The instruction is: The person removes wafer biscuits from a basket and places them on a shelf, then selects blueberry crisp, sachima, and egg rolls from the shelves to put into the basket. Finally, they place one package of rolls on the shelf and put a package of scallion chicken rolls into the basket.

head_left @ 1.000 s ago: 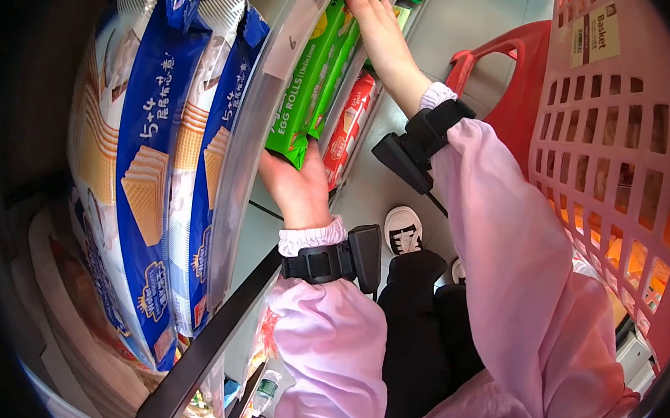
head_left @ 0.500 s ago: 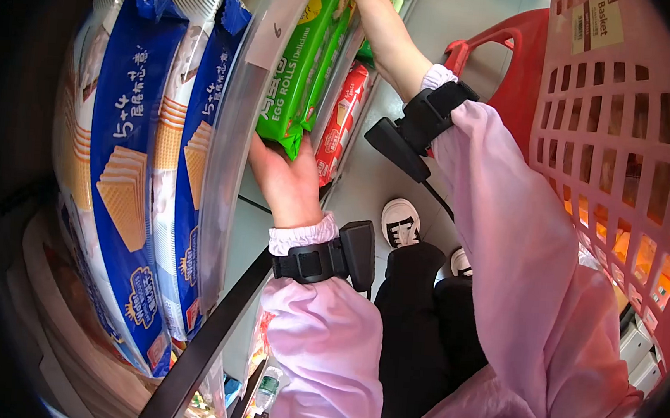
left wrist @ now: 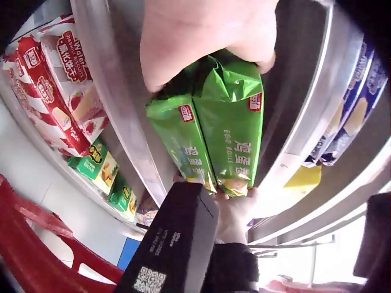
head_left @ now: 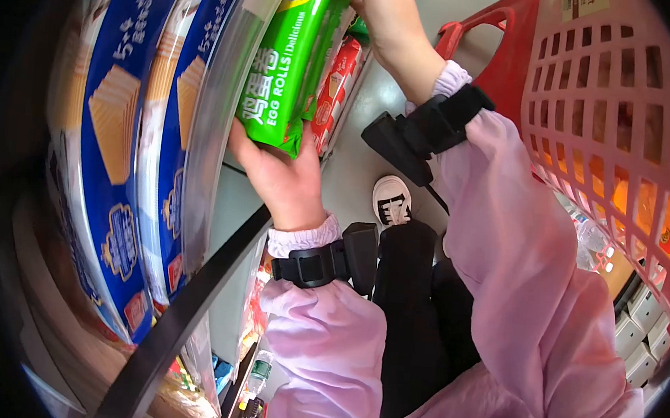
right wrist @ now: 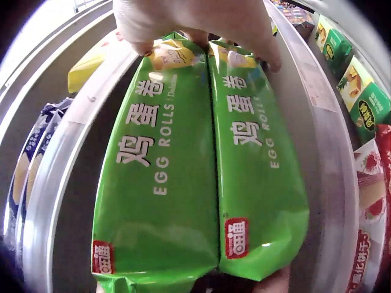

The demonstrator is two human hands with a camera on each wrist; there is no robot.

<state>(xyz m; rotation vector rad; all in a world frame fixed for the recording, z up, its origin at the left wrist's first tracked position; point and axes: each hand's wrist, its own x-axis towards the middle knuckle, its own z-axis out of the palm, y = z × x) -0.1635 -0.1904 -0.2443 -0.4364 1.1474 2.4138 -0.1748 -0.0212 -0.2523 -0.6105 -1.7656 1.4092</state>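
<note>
Two green egg roll packs (head_left: 283, 58) lie side by side, held between both hands in a shelf lane with clear dividers. My left hand (head_left: 279, 174) grips their near ends, fingers under and beside the wrappers. At the far ends is my right hand (head_left: 395, 19), partly cut off by the head view's top edge. In the right wrist view that right hand (right wrist: 195, 24) curls over the tops of both packs (right wrist: 159, 201). The left wrist view shows the left hand (left wrist: 208, 36) bent over the crimped ends, above the green wrappers (left wrist: 232, 122).
Blue wafer packs (head_left: 114, 139) stand in the lane to the left, behind a clear divider (head_left: 221, 116). Red wafer packs (head_left: 335, 92) are on the right. A pink basket (head_left: 593, 79) with a red handle (head_left: 510, 35) stands at the right. A dark bar (head_left: 188, 315) runs below the shelf.
The egg roll packs look larger and nearer the camera, and more of their printed front shows. Both hands have moved with them. The blue wafer packs have shifted up and left in view.
</note>
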